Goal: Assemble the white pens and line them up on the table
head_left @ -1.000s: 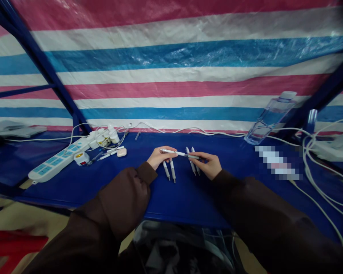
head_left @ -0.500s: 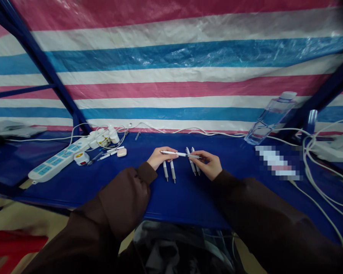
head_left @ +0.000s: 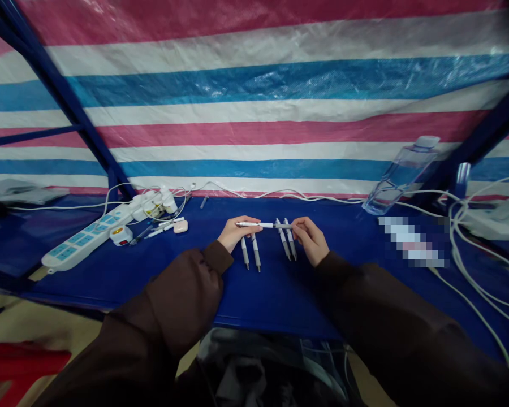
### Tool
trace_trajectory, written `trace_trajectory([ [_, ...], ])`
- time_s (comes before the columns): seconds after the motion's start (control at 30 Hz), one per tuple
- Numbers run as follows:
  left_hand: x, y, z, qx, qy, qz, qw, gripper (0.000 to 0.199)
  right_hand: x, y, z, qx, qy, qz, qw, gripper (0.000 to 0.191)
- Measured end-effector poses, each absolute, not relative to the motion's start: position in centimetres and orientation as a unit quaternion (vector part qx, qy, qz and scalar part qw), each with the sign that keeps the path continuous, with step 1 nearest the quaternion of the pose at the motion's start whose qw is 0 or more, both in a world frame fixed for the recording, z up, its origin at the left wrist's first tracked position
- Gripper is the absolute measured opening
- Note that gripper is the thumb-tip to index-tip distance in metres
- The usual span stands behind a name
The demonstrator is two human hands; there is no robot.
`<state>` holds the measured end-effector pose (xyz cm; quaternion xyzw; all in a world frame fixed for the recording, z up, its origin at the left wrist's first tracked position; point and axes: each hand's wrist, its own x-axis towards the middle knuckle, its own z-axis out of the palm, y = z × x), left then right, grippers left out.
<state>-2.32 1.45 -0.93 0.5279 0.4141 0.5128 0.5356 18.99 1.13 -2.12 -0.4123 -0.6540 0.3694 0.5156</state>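
Note:
A white pen with a grey grip (head_left: 268,225) is held level between both hands above the blue table. My left hand (head_left: 237,232) is closed on its left end. At the tip, on the right, the thumb and fingers of my right hand (head_left: 311,238) pinch the pen. Two similar pens (head_left: 256,254) lie side by side under and beside my left hand, their upper ends partly hidden. Another pair (head_left: 286,240) rests just left of my right hand, with the held pen crossing over it.
A white power strip (head_left: 82,238) with plugs, loose pens and a small pale case (head_left: 180,226) are at the left. A clear bottle (head_left: 401,175), a blurred-out item (head_left: 411,242) and coiled white cables (head_left: 460,249) stand or lie right. Behind hangs striped sheeting (head_left: 254,133).
My right hand's fingers have shifted to the pen's tip and now cover less of the grip. The held pen has moved slightly left and lies more level.

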Motion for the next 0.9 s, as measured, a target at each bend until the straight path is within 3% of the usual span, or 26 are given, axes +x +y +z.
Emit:
trace_trajectory([
  [0.27, -2.27, 1.49, -1.08, 0.528, 0.42, 0.517, 0.527, 0.033, 18.93, 1.5, -2.3, -0.421, -0.664, 0.362, 0.501, 0.026],
  [0.47, -2.2, 1.48, -1.13, 0.544, 0.412, 0.511, 0.523, 0.032, 18.78, 1.38, -1.79, -0.483, -0.653, 0.362, 0.458, 0.051],
  [0.73, -2.19, 1.48, -1.03, 0.523, 0.418, 0.517, 0.534, 0.031, 18.63, 1.11, -1.4, -0.4, -0.61, 0.493, 0.475, 0.029],
  [0.9, -2.19, 1.56, -1.09, 0.524, 0.416, 0.514, 0.537, 0.031, 18.55, 1.29, -1.74, -0.416, -0.621, 0.476, 0.464, 0.045],
])
